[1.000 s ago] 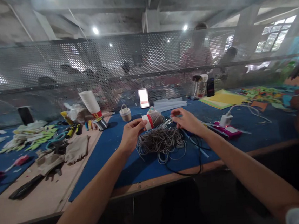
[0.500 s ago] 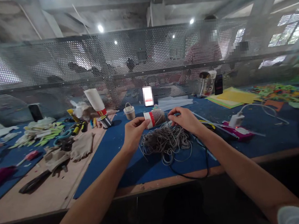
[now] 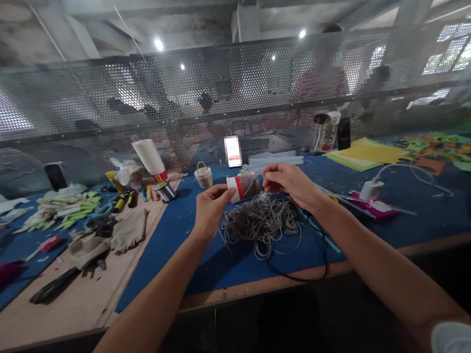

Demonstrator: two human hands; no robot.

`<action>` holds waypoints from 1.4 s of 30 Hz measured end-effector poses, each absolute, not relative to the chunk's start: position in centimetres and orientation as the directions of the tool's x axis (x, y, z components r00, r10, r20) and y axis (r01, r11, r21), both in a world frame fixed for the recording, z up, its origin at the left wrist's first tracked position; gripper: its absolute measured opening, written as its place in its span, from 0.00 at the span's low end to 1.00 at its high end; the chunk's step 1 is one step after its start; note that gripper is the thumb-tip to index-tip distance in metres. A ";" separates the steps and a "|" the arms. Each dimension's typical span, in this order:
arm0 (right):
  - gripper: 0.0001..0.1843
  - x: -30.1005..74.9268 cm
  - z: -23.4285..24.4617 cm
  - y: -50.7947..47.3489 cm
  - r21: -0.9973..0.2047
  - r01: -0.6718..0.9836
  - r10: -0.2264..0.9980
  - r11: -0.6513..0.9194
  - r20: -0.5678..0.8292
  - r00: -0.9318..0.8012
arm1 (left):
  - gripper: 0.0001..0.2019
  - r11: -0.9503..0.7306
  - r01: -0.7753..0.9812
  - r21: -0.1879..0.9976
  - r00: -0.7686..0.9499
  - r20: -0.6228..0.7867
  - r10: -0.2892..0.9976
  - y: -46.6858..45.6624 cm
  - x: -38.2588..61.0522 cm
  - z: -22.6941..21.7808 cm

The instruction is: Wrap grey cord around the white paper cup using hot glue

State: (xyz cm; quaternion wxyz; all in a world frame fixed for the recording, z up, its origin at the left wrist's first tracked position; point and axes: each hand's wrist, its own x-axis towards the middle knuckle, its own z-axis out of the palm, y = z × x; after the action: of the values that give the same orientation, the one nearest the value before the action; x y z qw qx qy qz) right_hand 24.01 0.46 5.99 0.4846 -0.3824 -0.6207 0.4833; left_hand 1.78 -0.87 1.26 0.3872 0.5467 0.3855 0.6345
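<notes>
My left hand (image 3: 213,206) is closed round the base end of a paper cup (image 3: 233,190), which lies on its side in the air. A red band circles the cup, and grey cord (image 3: 250,185) is wound about its right part. Close to that wound end, my right hand (image 3: 288,183) has its fingers pinched together on the cord; the strand at the fingertips is hard to make out. Below both hands a loose, tangled heap of grey cord (image 3: 263,224) lies on the blue mat (image 3: 203,274).
Behind stand a small handled basket (image 3: 204,177) and a lit phone (image 3: 233,152). To the left are stacked paper cups (image 3: 149,158), a metal tin (image 3: 165,192) and work gloves (image 3: 128,231). A white charger (image 3: 372,190), a magenta item (image 3: 378,208) and yellow sheets (image 3: 372,151) lie right.
My right hand has risen slightly and turned beside the cup. A cord strand has shifted up over the cup's wound part. The left hand keeps its hold in place.
</notes>
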 end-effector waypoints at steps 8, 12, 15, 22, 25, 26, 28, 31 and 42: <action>0.05 23.9 6.2 0.3 -0.507 0.498 0.692 0.704 0.649 -0.318 | 0.11 -0.406 -0.044 0.913 -0.090 0.401 0.912 -1.0 1.8 1.4; 0.06 23.6 6.3 0.1 -0.374 0.537 0.597 0.757 0.729 -0.335 | 0.12 -0.409 -0.044 0.911 -0.078 0.405 0.911 -1.2 2.0 1.7; 0.08 23.7 6.7 0.0 -0.252 0.585 0.535 0.771 0.755 -0.379 | 0.11 -0.428 -0.032 0.903 -0.059 0.426 0.903 -1.4 2.1 1.9; 0.09 25.0 7.9 -0.8 0.004 0.707 0.500 0.708 0.704 -0.505 | 0.10 -0.441 0.052 0.896 -0.107 0.444 0.890 -1.3 2.2 1.8; 0.07 25.4 8.3 -1.3 0.068 0.702 0.512 0.709 0.635 -0.578 | 0.10 -0.450 0.080 0.889 -0.106 0.457 0.883 -1.2 2.1 1.6; 0.07 25.5 8.4 -1.5 0.085 0.695 0.515 0.714 0.608 -0.604 | 0.10 -0.453 0.084 0.888 -0.103 0.460 0.882 -1.2 2.1 1.6; 0.06 25.4 8.7 -1.8 0.108 0.685 0.521 0.720 0.567 -0.638 | 0.10 -0.461 0.093 0.882 -0.096 0.469 0.878 -1.1 2.0 1.6; 0.07 25.0 9.0 -2.4 0.124 0.678 0.511 0.724 0.564 -0.649 | 0.09 -0.487 0.109 0.866 -0.094 0.497 0.863 -1.1 2.1 1.5; 0.08 23.4 8.7 -1.8 0.042 0.683 0.465 0.729 0.702 -0.539 | 0.10 -0.456 0.108 0.883 -0.024 0.461 0.887 -1.5 2.2 1.5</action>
State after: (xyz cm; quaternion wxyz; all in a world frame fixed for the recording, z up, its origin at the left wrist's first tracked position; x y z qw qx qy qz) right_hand 23.36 -1.79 8.67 0.3461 -0.3324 -0.8630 -0.1578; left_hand 2.22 -1.54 1.54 0.3299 0.6158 0.4038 0.5907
